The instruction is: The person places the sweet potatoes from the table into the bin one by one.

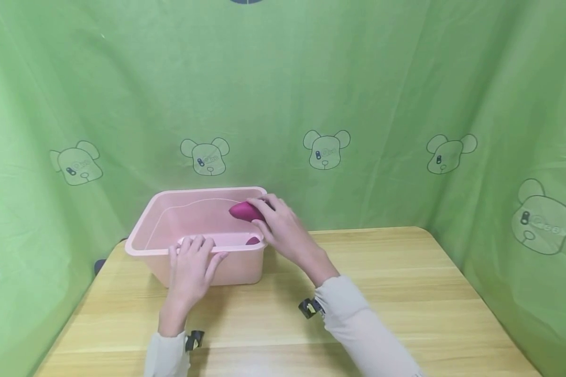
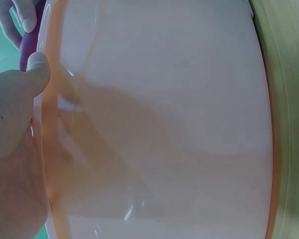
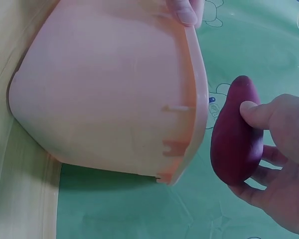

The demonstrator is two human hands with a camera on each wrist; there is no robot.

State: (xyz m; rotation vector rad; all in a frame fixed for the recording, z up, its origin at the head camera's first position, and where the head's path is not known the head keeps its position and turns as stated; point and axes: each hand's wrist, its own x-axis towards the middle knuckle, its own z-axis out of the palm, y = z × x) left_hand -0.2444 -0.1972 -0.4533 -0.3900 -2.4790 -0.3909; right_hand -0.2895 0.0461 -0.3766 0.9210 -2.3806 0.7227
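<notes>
A pink plastic bin (image 1: pixel 236 267) stands at the left of the wooden table. My left hand (image 1: pixel 191 269) grips its near rim, fingers hooked over to the inside and thumb on the outer wall. Above the bin's right side, my right hand (image 1: pixel 283 228) holds a smooth purple-red sweet-potato-shaped thing (image 3: pixel 236 134). Its thumb lies on one face, with the fingers around the opposite side. Inside the bin, near the right corner, part of another purple-red thing (image 1: pixel 252 241) shows; the near wall hides the rest.
Green curtains (image 1: pixel 377 89) printed with bear heads hang behind the table and along both sides. The wooden table (image 1: pixel 405 293) extends to the right of the bin. Each wrist wears a small dark camera mount (image 1: pixel 307 308).
</notes>
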